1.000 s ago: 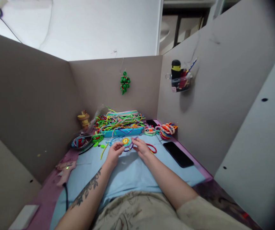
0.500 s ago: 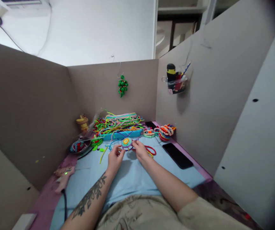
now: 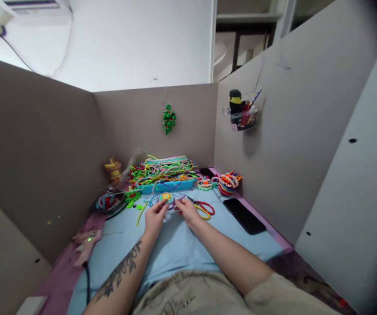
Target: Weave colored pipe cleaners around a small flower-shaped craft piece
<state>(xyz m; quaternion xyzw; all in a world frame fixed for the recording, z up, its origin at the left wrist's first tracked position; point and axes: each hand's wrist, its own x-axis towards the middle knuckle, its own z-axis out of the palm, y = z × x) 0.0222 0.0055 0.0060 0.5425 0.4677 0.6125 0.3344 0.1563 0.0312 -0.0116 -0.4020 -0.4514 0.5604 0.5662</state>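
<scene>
My left hand point(image 3: 154, 216) pinches a small round coil of coloured pipe cleaners point(image 3: 166, 198), with a yellow and orange centre and a blue-purple rim. My right hand point(image 3: 186, 211) is closed on the coil's loose purple end just to the right of it. Both hands hover over the light blue mat point(image 3: 175, 245). Red-and-yellow-handled scissors point(image 3: 202, 206) lie on the mat right beside my right hand.
A blue tray heaped with pipe cleaners point(image 3: 162, 173) stands at the back. Finished coiled pieces point(image 3: 226, 181) sit at the back right, a black phone point(image 3: 244, 215) at the right. A bowl point(image 3: 108, 202) and a glue gun point(image 3: 85, 243) lie left. Cardboard walls enclose the desk.
Both hands and the coil have shifted a little to the left and nearer to me, uncovering the scissors. The grip on the coil is the same.
</scene>
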